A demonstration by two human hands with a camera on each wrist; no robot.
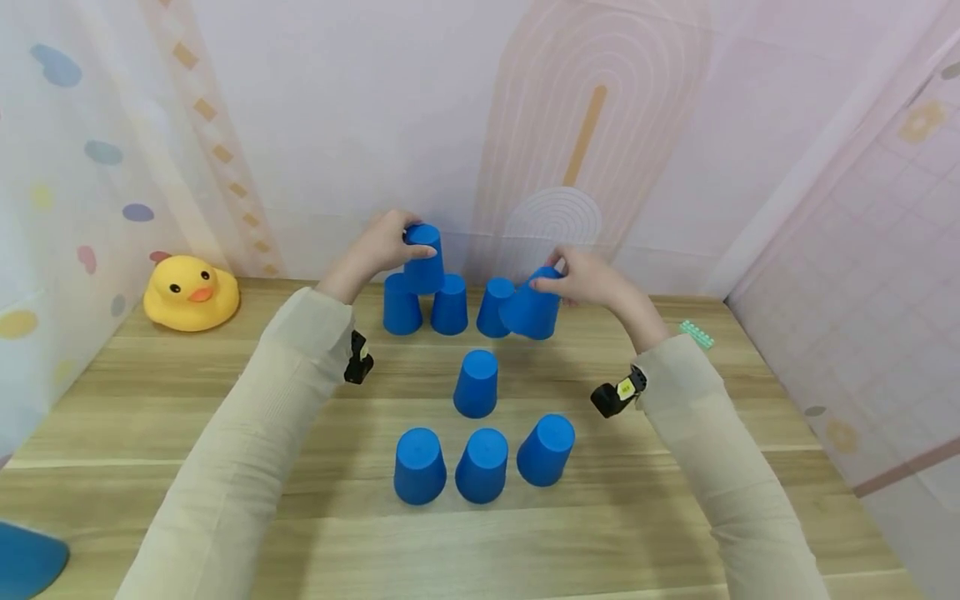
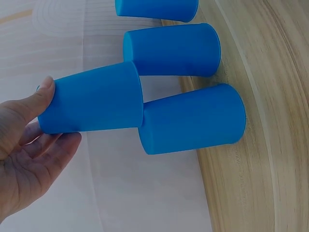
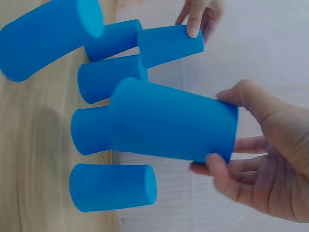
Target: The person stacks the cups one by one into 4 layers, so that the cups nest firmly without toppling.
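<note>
Several blue cups stand upside down on the wooden table (image 1: 675, 500). My left hand (image 1: 397, 242) grips one blue cup (image 1: 424, 260) by its closed end; it rests across two cups (image 1: 401, 306) (image 1: 450, 306) of the back row. In the left wrist view my thumb (image 2: 46, 92) lies on that cup (image 2: 91, 104). My right hand (image 1: 561, 273) holds a second, tilted cup (image 1: 534, 312) beside another back cup (image 1: 493, 307). The right wrist view shows this held cup (image 3: 169, 125) in front of a standing cup (image 3: 89, 131), and one more cup (image 3: 113, 187) beside them.
A single cup (image 1: 476, 383) stands mid-table, with a row of three cups (image 1: 482, 467) nearer me. A yellow rubber duck (image 1: 191, 292) sits at the back left and a small green brick (image 1: 697, 334) at the back right. A blue object (image 1: 26, 560) shows at the lower left edge.
</note>
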